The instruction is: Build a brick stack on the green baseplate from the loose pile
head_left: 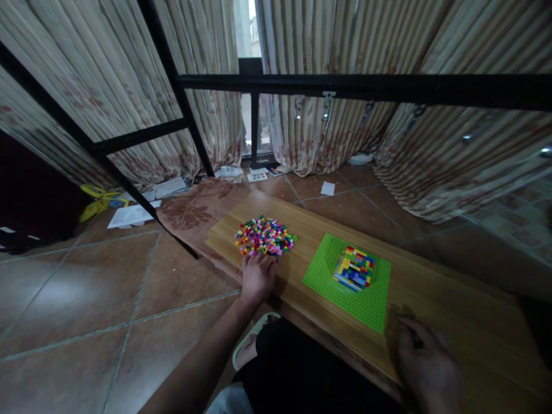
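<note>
Black cloth (pixel 302 368) covers the lap at the near edge, with 1 pale slipper (pixel 261 323) showing beside it. The right hand (pixel 426 365) is low over the tabletop (pixel 452 299), just beside the near right corner of the baseplate; its fingers look curled and narrow, but blur hides whether they grip anything, so I cannot tell. Farther left, the left hand (pixel 257 279) reaches in with fingers bent down and close together at the near edge of the loose toy bricks (pixel 264 234); I cannot tell whether a brick is pinched there. From those fingers the pile spreads directly away, roughly round, with no clear long axis, and the left hand is clearly the nearer of the 2. On the tabletop between the 2 hands, slightly farther off than the right, lies 1 green studded baseplate (pixel 371 305), carrying 1 squarish multicoloured brick assembly (pixel 356 267) toward its far right part. The loose bricks form 1 pile, too many and too small to count. Beyond the tabletop, 1 small white paper (pixel 328 188) lies on the tiled floor (pixel 366 201), backed by striped curtains (pixel 336 40) behind a black metal frame (pixel 302 83).
</note>
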{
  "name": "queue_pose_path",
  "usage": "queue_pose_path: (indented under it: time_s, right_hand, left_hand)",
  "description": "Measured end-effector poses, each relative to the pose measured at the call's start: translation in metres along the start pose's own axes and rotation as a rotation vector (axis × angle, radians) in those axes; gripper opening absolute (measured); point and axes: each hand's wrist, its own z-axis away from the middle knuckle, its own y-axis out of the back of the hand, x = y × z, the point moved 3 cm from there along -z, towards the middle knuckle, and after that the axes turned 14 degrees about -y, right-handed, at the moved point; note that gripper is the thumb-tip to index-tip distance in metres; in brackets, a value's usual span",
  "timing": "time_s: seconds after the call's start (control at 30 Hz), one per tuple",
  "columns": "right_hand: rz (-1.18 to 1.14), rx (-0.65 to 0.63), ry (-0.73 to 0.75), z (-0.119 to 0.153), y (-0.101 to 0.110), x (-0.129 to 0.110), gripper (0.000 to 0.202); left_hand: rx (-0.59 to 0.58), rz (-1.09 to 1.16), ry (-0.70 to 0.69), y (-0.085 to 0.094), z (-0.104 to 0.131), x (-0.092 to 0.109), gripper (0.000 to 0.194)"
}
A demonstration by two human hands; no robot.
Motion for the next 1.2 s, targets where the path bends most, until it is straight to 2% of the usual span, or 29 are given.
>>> queue_pose_path:
  time_s: [0.1, 0.27, 0.43, 0.7, 1.2]
  right_hand:
    - [-0.038, 0.005, 0.008, 0.001, 0.001, -0.005, 0.038]
    - [-0.072, -0.013, -0.033, 0.001, 0.004, -0.010, 0.036]
    - [-0.103, -0.031, -0.040, 0.001, 0.005, -0.013, 0.034]
    - [-0.158, -0.058, -0.044, 0.001, 0.008, -0.016, 0.033]
    - [-0.163, -0.062, -0.046, 0.002, 0.004, -0.010, 0.033]
  left_hand:
    - [0.016, 0.170, -0.030, -0.003, -0.001, 0.027, 0.017]
    - [-0.034, 0.451, -0.139, -0.021, -0.012, 0.085, 0.018]
    - [-0.044, 0.527, -0.171, -0.037, -0.031, 0.116, 0.019]
    - [-0.070, 0.449, -0.164, -0.049, -0.043, 0.124, 0.013]
    - [-0.117, 0.339, -0.295, -0.052, -0.046, 0.126, 0.016]
